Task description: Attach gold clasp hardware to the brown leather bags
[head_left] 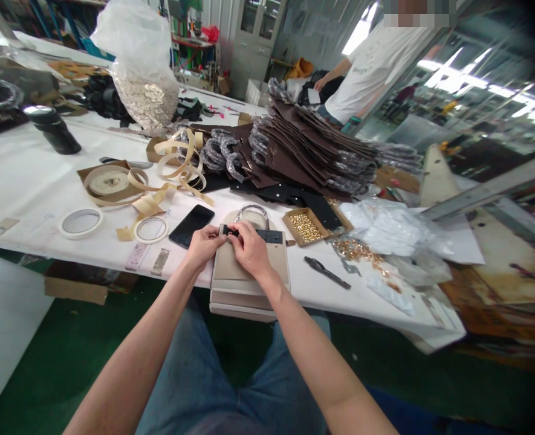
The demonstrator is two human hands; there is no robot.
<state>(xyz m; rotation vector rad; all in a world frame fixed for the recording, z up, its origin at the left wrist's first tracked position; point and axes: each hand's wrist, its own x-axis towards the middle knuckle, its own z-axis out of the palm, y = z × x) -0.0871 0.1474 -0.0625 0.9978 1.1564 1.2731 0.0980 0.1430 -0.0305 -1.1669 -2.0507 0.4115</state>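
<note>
My left hand (205,243) and my right hand (249,246) meet over a stack of beige flat pieces (249,284) at the table's near edge. Both pinch a narrow dark strip (274,236) lying across the top of the stack. My fingers are curled and pressed together on it. A round clear-wrapped handle loop (252,214) lies just behind the stack. A black phone (191,225) rests left of my left hand.
On the white table (26,181): tape rolls (81,222), curled paper strips (181,163), a tray of gold rivets (306,227), a dark tool (327,273), a pile of brown bags (312,151), a black flask (55,128). A person in a white shirt (376,66) works at the back.
</note>
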